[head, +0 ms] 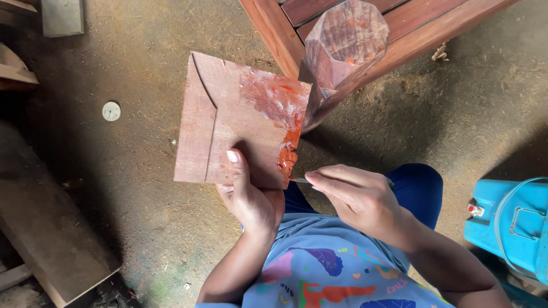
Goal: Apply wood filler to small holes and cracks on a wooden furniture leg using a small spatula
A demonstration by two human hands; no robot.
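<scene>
Nearest the camera is the person's light blue printed shirt (337,268), with dark blue trousers (419,191) just beyond it. The left hand (248,197) is closed on the lower edge of a flat wooden board (228,122), thumb pressed flat on its upper face and fingers tucked beneath, holding it up above the ground. The right hand (357,197) is pinched shut around a thin metal blade (301,180), whose tip meets the board's lower right edge where a thick lump of orange-red paste (287,158) sits. More of the same paste is smeared in pale and orange streaks across the board's upper right part.

Just beyond the board, touching its right edge as seen from above, stands an octagonal wooden post (342,48) with a few orange dabs on its top face. Behind it runs a reddish wooden frame (411,25) of slats.

The dirt floor (142,171) is strewn with sawdust. A small white round cap (111,111) lies on it to the left, well apart from the board. Rough planks (51,228) lie at the far left, and a turquoise metal box (511,225) with a wire handle stands at the right edge.
</scene>
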